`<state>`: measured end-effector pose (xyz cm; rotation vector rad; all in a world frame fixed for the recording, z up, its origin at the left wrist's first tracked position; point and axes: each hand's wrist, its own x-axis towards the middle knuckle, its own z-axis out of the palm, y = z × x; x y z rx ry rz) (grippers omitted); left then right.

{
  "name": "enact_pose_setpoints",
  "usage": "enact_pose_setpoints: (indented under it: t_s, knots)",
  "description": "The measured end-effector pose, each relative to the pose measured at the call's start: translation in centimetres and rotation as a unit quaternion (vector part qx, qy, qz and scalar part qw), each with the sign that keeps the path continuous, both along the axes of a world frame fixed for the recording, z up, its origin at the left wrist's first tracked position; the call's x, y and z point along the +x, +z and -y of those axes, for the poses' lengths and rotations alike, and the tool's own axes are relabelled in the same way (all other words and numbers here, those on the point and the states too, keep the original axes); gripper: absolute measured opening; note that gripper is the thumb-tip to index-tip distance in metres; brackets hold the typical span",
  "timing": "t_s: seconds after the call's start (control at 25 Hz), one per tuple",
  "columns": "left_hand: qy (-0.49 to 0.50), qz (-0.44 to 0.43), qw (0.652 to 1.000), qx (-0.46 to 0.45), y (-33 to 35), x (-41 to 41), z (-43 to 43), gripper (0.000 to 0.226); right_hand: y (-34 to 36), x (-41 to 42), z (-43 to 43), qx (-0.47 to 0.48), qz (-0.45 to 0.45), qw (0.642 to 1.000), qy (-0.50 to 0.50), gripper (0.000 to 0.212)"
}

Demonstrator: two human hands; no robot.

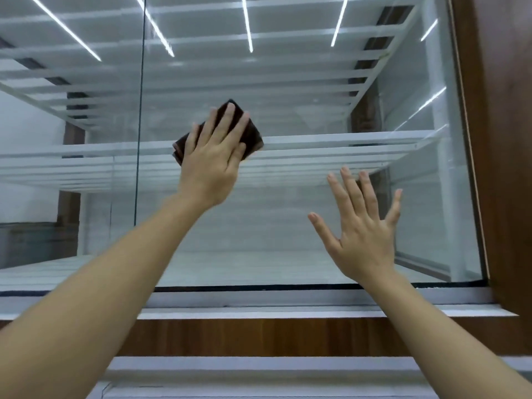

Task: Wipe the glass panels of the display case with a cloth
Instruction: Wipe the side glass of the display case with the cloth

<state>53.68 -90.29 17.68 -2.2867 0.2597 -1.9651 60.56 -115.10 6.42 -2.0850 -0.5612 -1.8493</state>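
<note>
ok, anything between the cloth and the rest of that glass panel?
Nothing visible. The left hand presses the cloth flat on the glass panel; only the right hand is spread lower right, apart from it.

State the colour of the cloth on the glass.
The cloth is dark brown, shown best in the head view.

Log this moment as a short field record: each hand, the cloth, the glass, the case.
left hand: flat, fingers straight, pressing the cloth on the glass panel
right hand: open, fingers spread, holds nothing; contact with glass unclear
cloth: dark brown, folded, under left hand
glass panel: right of the vertical seam
shelves: white, slatted, behind glass
frame: wood, at right
</note>
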Motion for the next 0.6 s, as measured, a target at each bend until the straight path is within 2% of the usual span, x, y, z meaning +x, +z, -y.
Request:
enact_pose_setpoints:
  t_s: [0.04,0.08,0.12,0.2,0.24,0.28,0.32,0.36,0.44,0.48,0.52,0.56,0.6]
  knots:
    - [-0.005,-0.003,0.999,-0.044,-0.7,0.3,1.4,0.053,-0.1,-0.2,0.1,0.0,-0.002,1.0,0.021,0.072]
    - [0.001,0.003,1.0,-0.023,-2.9,0.6,2.4,0.054,-0.3,-0.4,0.6,-0.002,-0.007,0.999,0.048,0.071]
    - [0.015,-0.006,0.997,0.07,-6.1,0.8,3.0,0.055,-0.6,-0.6,1.4,-0.005,-0.012,0.997,0.072,0.071]
    - [0.037,-0.052,0.955,0.29,-11.6,0.1,2.8,0.054,-1.7,-0.6,4.4,-0.013,-0.023,0.996,0.086,0.072]
    - [0.048,-0.067,0.93,0.357,-11.6,-0.1,2.3,0.054,-2.4,-0.4,6.3,-0.018,-0.028,0.997,0.074,0.073]
    - [0.048,-0.057,0.919,0.387,-9.9,0.2,2.3,0.053,-3.0,-0.2,7.9,-0.022,-0.037,0.997,0.059,0.074]
    - [0.045,-0.035,0.93,0.362,-7.2,0.5,2.8,0.052,-3.5,0.1,9.3,-0.023,-0.05,0.997,0.047,0.076]
    - [0.029,-0.025,0.957,0.286,-4.1,1.0,3.9,0.052,-3.8,0.4,10.3,-0.023,-0.063,0.997,0.037,0.078]
    - [-0.006,-0.01,0.996,0.088,1.1,1.5,6.5,0.05,-4.2,0.9,11.0,-0.025,-0.079,0.996,0.026,0.079]
    - [-0.022,-0.013,1.0,0.006,1.9,1.9,7.8,0.05,-4.2,1.0,11.1,-0.03,-0.082,0.996,0.025,0.079]
    - [-0.025,-0.011,0.999,-0.036,1.1,2.3,9.1,0.05,-4.2,1.0,11.1,-0.036,-0.085,0.995,0.026,0.079]
    - [-0.017,0.008,0.999,-0.031,-1.0,2.6,10.1,0.051,-4.2,1.0,11.1,-0.041,-0.088,0.995,0.028,0.079]
    - [0.001,0.019,0.999,0.033,-3.9,2.9,10.6,0.051,-4.2,1.0,11.2,-0.044,-0.088,0.995,0.028,0.079]
